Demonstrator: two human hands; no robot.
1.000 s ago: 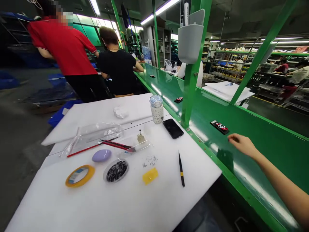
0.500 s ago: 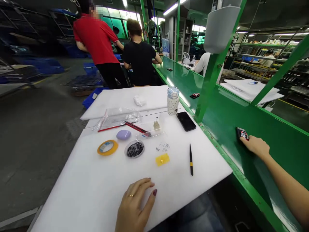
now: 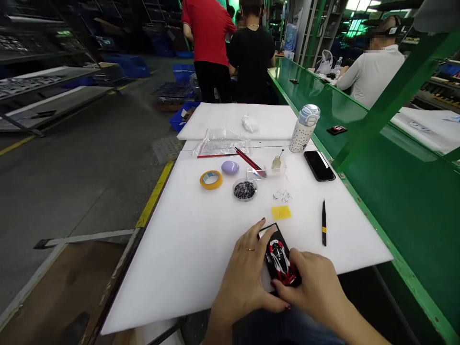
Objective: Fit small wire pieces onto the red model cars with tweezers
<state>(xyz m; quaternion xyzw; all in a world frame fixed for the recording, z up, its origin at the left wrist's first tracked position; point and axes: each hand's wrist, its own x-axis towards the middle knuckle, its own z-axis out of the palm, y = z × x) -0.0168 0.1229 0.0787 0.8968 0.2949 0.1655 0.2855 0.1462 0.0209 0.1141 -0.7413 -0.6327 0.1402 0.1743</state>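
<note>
A red, white and black model car [image 3: 279, 258] on a black rectangular base sits at the near edge of the white tabletop, between my two hands. My left hand [image 3: 244, 273] lies along its left side, fingertips on the far end of the base and thumb at the near end. At the near right corner, my right hand [image 3: 314, 280] pinches the base between thumb and fingers. Beyond it lie a yellow film piece [image 3: 281, 212], small dark slivers [image 3: 282, 196] and a round clear dish [image 3: 245, 189] of similar slivers. Black tweezers [image 3: 324, 224] rest to the right.
Farther back are orange tape [image 3: 212, 186], a purple egg-shaped sponge [image 3: 230, 167], red-handled brushes [image 3: 249, 162], a small bottle [image 3: 276, 163], a phone [image 3: 319, 166], a dotted drinking bottle [image 3: 302, 134] and a plastic bag [image 3: 223, 142]. A green conveyor [image 3: 391, 191] runs along the right. Several people work beyond.
My right hand has brought the model car from the green conveyor onto the white tabletop. My left hand, earlier resting on the table, now holds it too. The view has turned left.
</note>
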